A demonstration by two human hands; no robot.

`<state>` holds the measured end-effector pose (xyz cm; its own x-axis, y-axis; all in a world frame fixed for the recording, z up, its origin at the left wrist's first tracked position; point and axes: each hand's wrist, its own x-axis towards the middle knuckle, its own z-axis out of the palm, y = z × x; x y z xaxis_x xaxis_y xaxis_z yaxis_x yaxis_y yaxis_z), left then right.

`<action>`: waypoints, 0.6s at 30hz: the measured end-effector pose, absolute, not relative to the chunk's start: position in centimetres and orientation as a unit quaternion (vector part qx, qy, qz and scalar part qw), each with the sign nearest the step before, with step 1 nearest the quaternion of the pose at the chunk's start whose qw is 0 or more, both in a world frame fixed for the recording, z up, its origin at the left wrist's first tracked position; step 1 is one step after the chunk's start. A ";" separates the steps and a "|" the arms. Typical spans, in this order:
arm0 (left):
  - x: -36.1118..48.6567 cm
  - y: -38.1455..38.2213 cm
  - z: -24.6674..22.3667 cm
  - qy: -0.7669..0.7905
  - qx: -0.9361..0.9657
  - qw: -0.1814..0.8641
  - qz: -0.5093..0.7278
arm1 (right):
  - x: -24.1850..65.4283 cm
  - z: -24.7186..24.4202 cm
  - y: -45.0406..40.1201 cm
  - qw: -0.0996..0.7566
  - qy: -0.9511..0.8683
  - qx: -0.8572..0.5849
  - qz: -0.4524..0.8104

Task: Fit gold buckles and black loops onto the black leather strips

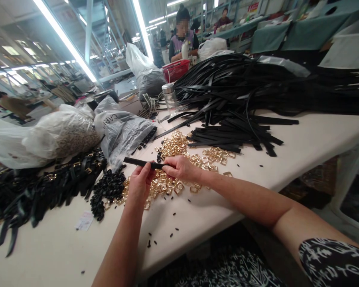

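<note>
A short black strap (134,161) is held level above the table between both hands. My left hand (140,179) pinches it near its middle, thumb on top. At its right end, my right hand (181,168) closes its fingers around the strap, hiding that end. Beneath the hands spreads a heap of gold rectangular buckles (175,144). Small black loops (109,191) lie piled just left of my left hand. Whether a buckle sits on the strap under the fingers I cannot tell.
Long black straps (215,87) are heaped at the back right. Finished-looking straps with buckles (48,183) cover the left side. Plastic bags (119,127), a glass bottle (170,99) and a red basket (176,70) stand behind. A person (183,38) sits across the table.
</note>
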<state>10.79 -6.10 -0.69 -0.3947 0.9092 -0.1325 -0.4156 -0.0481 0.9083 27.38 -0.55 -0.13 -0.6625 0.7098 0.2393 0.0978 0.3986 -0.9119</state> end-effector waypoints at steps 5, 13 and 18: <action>11.5 -6.4 -1.1 0.501 0.281 0.457 0.679 | 27.2 -0.2 -0.7 0.324 -0.775 -0.286 0.461; 11.9 -6.9 -1.6 0.527 0.406 0.347 0.662 | 27.4 0.1 -0.5 0.327 -0.788 -0.289 0.434; 11.7 -6.3 -2.2 0.532 0.348 0.426 0.644 | 27.3 -0.4 -0.5 0.302 -0.759 -0.252 0.519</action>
